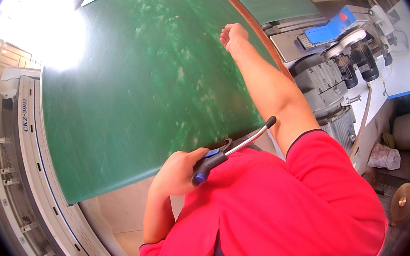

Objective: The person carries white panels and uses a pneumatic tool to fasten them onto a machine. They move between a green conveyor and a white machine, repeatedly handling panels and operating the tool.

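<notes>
My left hand [176,171], low and close to my red shirt, is closed around the grip of an air blow gun [204,166]. The gun has a dark body with blue parts and a thin metal tube with a black tip, which points up and to the right, toward my right forearm. My right arm stretches far out over the green tabletop [134,84]. At its end my right hand [235,34] is closed, fingers curled, near the table's brown right edge. What lies inside those fingers, if anything, is hidden.
Past the right edge stands a machine with grey motors [321,80] and a blue plate [330,31]. A long white machine rail [36,144] curves along the left side. Pale dusty smears mark the green surface. Strong light glares at the upper left.
</notes>
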The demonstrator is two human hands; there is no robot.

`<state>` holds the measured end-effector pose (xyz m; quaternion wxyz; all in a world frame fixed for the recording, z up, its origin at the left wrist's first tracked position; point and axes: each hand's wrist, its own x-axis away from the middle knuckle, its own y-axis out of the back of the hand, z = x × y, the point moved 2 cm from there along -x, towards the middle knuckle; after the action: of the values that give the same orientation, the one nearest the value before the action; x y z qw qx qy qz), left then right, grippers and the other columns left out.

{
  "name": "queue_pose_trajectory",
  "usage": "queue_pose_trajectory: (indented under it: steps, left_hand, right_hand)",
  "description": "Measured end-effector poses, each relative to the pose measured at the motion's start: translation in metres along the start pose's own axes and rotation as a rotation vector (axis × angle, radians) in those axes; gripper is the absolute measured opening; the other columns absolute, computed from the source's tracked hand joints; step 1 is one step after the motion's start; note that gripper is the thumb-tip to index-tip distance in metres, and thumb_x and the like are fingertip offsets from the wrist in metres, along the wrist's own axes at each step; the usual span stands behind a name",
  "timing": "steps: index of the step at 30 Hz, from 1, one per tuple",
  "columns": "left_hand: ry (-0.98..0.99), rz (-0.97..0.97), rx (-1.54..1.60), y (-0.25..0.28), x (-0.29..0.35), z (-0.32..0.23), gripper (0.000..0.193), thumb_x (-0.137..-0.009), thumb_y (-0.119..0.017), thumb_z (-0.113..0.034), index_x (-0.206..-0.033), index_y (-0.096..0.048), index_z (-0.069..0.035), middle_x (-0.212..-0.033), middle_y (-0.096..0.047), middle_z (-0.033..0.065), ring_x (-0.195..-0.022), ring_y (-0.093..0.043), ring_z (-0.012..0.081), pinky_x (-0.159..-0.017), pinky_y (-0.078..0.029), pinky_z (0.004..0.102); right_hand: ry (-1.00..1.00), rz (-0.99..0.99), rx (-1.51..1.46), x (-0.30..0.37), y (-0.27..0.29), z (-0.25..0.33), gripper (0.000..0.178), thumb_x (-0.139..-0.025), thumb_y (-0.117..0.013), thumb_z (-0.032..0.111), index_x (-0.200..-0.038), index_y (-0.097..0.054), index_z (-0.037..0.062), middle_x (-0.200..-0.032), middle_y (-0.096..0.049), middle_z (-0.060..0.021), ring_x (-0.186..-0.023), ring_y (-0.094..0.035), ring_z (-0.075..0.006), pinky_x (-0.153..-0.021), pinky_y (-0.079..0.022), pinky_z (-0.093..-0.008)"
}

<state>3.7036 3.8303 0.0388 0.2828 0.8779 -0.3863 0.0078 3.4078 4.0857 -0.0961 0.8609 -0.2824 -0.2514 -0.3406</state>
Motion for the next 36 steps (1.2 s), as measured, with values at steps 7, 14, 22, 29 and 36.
queue_pose_trajectory:
  steps: [7, 14, 22, 29, 36]
  left_hand:
    - [-0.006, -0.11, -0.072, -0.002, -0.017, 0.001, 0.032, -0.071, -0.065, -0.008, -0.102, -0.062, -0.001, -0.067, -0.058, 0.0145, -0.054, -0.052, 0.0243, -0.055, -0.044, 0.0305]
    - [0.049, -0.028, 0.053, 0.007, -0.01, -0.022, 0.035, -0.07, -0.068, -0.011, -0.104, -0.062, -0.002, -0.062, -0.054, 0.0083, -0.054, -0.047, 0.0137, -0.055, -0.043, 0.0273]
    - [0.073, -0.037, 0.027, 0.0, -0.01, -0.01, 0.035, -0.069, -0.069, -0.011, -0.102, -0.064, 0.0, -0.062, -0.053, 0.0095, -0.056, -0.047, 0.0101, -0.055, -0.043, 0.0269]
    - [0.033, 0.037, -0.096, -0.001, -0.01, -0.004, 0.033, -0.073, -0.067, -0.012, -0.104, -0.064, -0.004, -0.071, -0.062, 0.0154, -0.059, -0.057, 0.0282, -0.061, -0.048, 0.0325]
    - [-0.036, -0.008, 0.088, -0.005, -0.004, 0.004, 0.038, -0.071, -0.064, -0.015, -0.107, -0.061, -0.004, -0.071, -0.058, 0.0231, -0.066, -0.056, 0.0425, -0.06, -0.045, 0.0426]
  right_hand:
    - [0.039, 0.028, 0.012, -0.013, 0.002, -0.005, 0.009, -0.076, -0.058, 0.011, -0.068, -0.059, 0.0068, -0.061, -0.059, -0.0057, -0.049, -0.055, -0.0174, -0.043, -0.046, -0.0317]
    - [0.049, -0.017, 0.094, -0.031, 0.006, -0.029, 0.017, -0.071, -0.06, 0.013, -0.056, -0.055, 0.0073, -0.051, -0.053, -0.0048, -0.042, -0.05, -0.0157, -0.038, -0.042, -0.0316]
    - [0.125, -0.052, 0.187, -0.034, 0.023, -0.024, 0.014, -0.076, -0.06, 0.013, -0.063, -0.058, 0.0077, -0.06, -0.057, -0.0029, -0.05, -0.052, -0.0137, -0.042, -0.04, -0.03]
    - [0.147, -0.057, 0.209, -0.061, 0.04, -0.037, 0.011, -0.075, -0.06, 0.012, -0.066, -0.058, 0.0073, -0.06, -0.056, -0.0028, -0.046, -0.049, -0.0127, -0.039, -0.039, -0.0285]
    - [0.104, -0.048, 0.191, -0.026, 0.029, -0.037, 0.01, -0.076, -0.061, 0.011, -0.068, -0.058, 0.0062, -0.062, -0.057, -0.0038, -0.047, -0.05, -0.013, -0.038, -0.039, -0.0273]
